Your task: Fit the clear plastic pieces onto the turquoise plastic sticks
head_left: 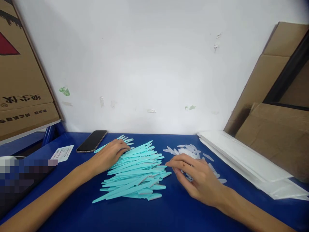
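Leftmost, a cardboard box (pixel 21 80) with red and black print leans against the white wall, and below it a small white card (pixel 62 152) and a dark phone (pixel 92 140) lie flat on the blue table (pixel 154 212), both at the far left and clear of the hands

Next comes the left hand (pixel 109 155): it lies palm down, fingers loosely spread and gripping nothing, resting on the far left part of the pile of teal plastic sticks (pixel 136 170). The pile sits in the middle of the table, between the two hands. Its slim pieces overlap in a loose fan, and most of their long axes run on a shallow diagonal from near left to far right, with their tapered ends toward the near left. So the left hand touches the pile, while the right hand is just beside its right edge

The right hand (pixel 195 175) has its fingers bent and its fingertips pointing left toward the nearest stick ends; whether thumb and forefinger pinch a piece cannot be told. Under and behind this hand lies a scatter of small clear plastic pieces (pixel 188 150), partly hidden by it

Further right, a stack of white sheets (pixel 241 154) runs along the table edge, with folded brown cardboard (pixel 277 135) leaning behind it, well apart from both hands. Nothing stands between either hand and the teal pile
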A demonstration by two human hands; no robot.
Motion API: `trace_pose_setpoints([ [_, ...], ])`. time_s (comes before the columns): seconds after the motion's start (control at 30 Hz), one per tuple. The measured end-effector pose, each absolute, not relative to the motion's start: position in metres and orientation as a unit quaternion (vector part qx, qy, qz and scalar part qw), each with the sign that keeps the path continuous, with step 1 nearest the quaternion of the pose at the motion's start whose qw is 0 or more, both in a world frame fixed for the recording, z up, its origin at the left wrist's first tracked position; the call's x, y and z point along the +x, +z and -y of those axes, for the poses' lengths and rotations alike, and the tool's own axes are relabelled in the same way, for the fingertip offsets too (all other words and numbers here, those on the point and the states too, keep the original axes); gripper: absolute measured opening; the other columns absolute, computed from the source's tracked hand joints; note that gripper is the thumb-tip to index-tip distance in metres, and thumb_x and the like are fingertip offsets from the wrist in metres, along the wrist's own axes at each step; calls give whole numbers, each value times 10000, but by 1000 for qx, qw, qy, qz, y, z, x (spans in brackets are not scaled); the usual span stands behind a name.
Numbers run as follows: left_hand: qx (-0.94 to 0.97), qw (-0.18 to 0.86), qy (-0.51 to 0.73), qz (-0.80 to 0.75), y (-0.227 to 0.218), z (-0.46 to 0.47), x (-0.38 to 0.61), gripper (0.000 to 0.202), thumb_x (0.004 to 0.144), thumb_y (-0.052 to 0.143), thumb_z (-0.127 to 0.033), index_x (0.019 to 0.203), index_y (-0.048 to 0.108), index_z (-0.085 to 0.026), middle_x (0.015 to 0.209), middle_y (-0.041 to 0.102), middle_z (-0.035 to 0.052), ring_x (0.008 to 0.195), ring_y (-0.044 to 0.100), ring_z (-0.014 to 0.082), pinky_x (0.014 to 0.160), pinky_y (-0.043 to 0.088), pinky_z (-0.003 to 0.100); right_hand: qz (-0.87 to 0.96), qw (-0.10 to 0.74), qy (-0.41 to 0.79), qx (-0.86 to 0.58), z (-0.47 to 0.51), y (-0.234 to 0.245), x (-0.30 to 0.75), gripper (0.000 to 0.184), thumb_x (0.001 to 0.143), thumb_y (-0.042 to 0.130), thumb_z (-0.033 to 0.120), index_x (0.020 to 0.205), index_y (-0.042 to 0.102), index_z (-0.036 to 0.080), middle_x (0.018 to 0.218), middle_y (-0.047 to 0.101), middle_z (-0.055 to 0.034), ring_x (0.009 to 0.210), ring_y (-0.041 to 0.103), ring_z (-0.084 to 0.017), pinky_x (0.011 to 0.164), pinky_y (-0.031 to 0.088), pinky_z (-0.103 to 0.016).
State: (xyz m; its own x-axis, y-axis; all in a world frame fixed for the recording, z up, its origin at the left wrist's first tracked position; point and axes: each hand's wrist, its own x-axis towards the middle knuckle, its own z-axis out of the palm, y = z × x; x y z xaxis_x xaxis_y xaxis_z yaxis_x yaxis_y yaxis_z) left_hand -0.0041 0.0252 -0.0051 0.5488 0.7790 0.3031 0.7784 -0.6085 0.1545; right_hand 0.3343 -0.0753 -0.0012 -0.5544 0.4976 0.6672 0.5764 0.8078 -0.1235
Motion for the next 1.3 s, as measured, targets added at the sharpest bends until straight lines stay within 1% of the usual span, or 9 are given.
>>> trace_pose_setpoints([
  [0.13,882,35,170,-439,-9,-29,-8,396,1018,357,-366,1108,727,-256,1112,703,61,1028,646,236,897,513,342,884,353,-49,-302,76,-2,334,280,974,491,97,1178,648,207,1057,708,-69,834,701,-150,672,545,-246],
  [0.37,873,33,176,-453,-10,-38,-19,358,979,440,-426,1102,733,-260,1102,704,70,944,668,228,828,538,321,888,350,-45,-296,76,-2,333,277,968,488,81,1161,646,200,1038,707,-60,815,698,-141,656,536,-240],
  [0.53,861,17,194,-471,-11,-40,-24,363,984,424,-384,1150,704,-224,1065,709,96,945,663,251,837,528,369,890,344,-43,-298,77,-3,333,289,965,484,80,1173,639,208,1049,709,-73,822,698,-155,654,540,-253],
  [0.67,855,23,208,-474,-4,-28,-11,398,1001,415,-442,1169,706,-230,1164,709,96,1058,656,269,903,526,390,892,342,-39,-294,78,-3,333,293,964,481,73,1173,633,211,1044,709,-67,820,703,-148,691,555,-256],
  [0.73,852,70,220,-470,2,-18,-1,459,1022,377,-513,1272,667,-261,1289,687,69,1172,633,258,973,518,374,893,339,-39,-294,77,-3,332,292,964,484,73,1174,632,212,1042,709,-62,822,706,-149,688,555,-256],
  [0.83,847,152,203,-467,7,-4,10,538,1048,257,-559,1420,553,-309,1467,570,14,1347,529,242,1129,413,403,895,335,-40,-292,77,-3,332,297,963,482,72,1178,632,211,1029,709,-56,816,709,-149,676,550,-256],
  [0.97,853,169,159,-468,8,4,11,555,1061,187,-549,1548,344,-335,1556,459,16,1421,444,234,1160,364,427,896,332,-42,-291,76,-4,333,296,962,484,68,1175,632,210,1010,713,-48,810,710,-145,675,543,-251],
  [1.13,858,117,162,-474,14,0,2,563,1067,184,-513,1480,486,-277,1365,657,52,1314,554,246,1085,423,390,899,324,-43,-291,76,-5,333,291,969,479,79,1181,634,205,990,722,-53,789,706,-146,653,532,-248],
  [1.3,860,30,161,-483,12,-15,-7,459,1013,379,-490,1296,670,-276,1095,774,62,933,731,257,792,533,321,898,322,-47,-296,77,-4,332,289,975,460,86,1156,654,199,979,733,-52,757,705,-145,637,526,-249],
])
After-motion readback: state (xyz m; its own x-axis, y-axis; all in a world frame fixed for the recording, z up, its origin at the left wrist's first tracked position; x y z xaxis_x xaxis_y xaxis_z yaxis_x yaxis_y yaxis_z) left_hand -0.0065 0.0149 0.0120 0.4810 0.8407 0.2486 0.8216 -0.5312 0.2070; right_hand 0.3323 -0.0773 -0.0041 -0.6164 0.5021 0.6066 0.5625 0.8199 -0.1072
